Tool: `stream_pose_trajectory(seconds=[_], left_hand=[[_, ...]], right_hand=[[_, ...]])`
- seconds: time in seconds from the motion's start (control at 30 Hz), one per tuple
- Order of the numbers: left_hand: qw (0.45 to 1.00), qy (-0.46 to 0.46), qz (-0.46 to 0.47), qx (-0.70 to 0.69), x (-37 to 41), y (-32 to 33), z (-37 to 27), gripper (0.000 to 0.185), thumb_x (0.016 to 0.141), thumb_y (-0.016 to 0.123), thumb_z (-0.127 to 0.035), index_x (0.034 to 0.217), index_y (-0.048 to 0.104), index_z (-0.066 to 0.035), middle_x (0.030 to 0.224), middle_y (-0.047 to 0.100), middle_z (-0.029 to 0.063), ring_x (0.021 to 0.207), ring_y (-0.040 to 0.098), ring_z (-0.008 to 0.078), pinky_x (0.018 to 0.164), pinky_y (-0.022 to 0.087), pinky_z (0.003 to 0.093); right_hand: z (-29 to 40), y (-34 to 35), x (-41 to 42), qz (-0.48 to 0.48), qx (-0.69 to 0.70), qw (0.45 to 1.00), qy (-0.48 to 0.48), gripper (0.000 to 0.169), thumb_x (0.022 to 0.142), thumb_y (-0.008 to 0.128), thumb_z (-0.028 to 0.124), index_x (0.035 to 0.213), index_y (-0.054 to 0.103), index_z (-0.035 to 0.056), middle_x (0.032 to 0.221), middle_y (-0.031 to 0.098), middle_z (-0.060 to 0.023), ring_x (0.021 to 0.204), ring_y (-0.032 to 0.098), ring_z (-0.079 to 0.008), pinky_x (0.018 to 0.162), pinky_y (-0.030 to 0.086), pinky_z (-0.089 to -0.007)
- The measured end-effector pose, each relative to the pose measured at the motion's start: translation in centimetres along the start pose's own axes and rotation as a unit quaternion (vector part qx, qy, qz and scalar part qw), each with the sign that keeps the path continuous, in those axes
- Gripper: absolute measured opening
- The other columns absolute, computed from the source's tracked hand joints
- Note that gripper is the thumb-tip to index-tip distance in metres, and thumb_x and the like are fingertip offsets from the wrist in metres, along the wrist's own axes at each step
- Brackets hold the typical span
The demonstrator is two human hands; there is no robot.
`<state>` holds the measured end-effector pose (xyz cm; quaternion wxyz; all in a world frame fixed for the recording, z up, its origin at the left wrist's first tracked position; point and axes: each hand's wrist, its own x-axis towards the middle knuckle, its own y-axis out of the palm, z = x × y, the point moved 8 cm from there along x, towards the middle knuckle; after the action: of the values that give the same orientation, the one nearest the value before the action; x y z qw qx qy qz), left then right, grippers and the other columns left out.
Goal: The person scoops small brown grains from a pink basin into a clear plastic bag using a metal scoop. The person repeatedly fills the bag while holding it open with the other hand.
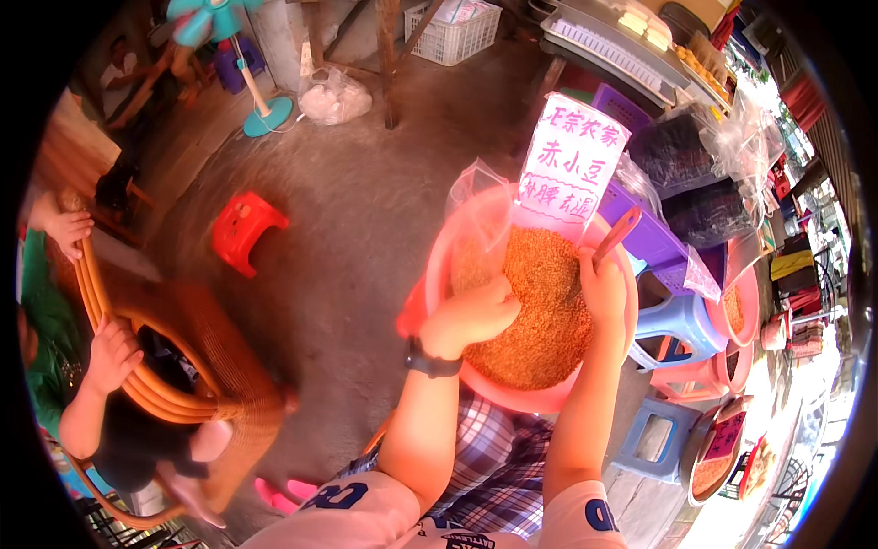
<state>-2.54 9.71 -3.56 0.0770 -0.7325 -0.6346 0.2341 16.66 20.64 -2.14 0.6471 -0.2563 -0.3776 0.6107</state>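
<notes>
A round pink plastic basin [439, 264] on my lap side is filled with small reddish-brown beans or grains [542, 322]. My left hand [473, 316], with a dark band at the wrist, is closed at the lower end of a clear plastic bag [480, 233] that appears to hold some of the same grains. My right hand [603, 285] grips a reddish-brown handle [621, 230] at the basin's right side; its lower end is hidden. Behind the heap stands a white card [573, 154] with handwriting, leaning at the basin's far rim, just above my right hand.
A red plastic stool [243, 230] is on the floor to the left. Beside it, a person's hands [113, 357] rest on a rattan chair [240, 412]. Purple crates [638, 206], blue stools [675, 329] and more basins line the right. A teal fan [267, 117] stands farther back.
</notes>
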Motion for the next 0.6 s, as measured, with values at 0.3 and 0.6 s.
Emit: stream_pose_trajectory(seconds=[0.3,0.6], left_hand=[[0.991,-0.033,0.103,-0.073,0.3,0.9,0.3,0.024,0.085,0.044,-0.021,0.079,0.052,0.001,0.062,0.051,0.0048,0.057,0.050,0.0121,0.055,0.041,0.0282],[0.989,-0.037,0.110,-0.089,0.2,0.8,0.0,0.027,0.086,0.044,-0.020,0.067,0.045,-0.001,0.057,0.043,0.0004,0.052,0.043,0.0092,0.051,0.037,0.0275]], right_hand=[[3.2,-0.6,-1.6,0.126,0.183,0.974,0.052,0.028,0.084,0.060,0.024,0.092,0.062,-0.0019,0.081,0.065,-0.0117,0.069,0.060,-0.0201,0.068,0.046,-0.0291],[2.4,3.3,-1.5,0.235,0.184,0.954,-0.032,0.023,0.083,0.061,0.018,0.098,0.063,0.0014,0.086,0.065,-0.0086,0.084,0.058,-0.0146,0.077,0.043,-0.0261]])
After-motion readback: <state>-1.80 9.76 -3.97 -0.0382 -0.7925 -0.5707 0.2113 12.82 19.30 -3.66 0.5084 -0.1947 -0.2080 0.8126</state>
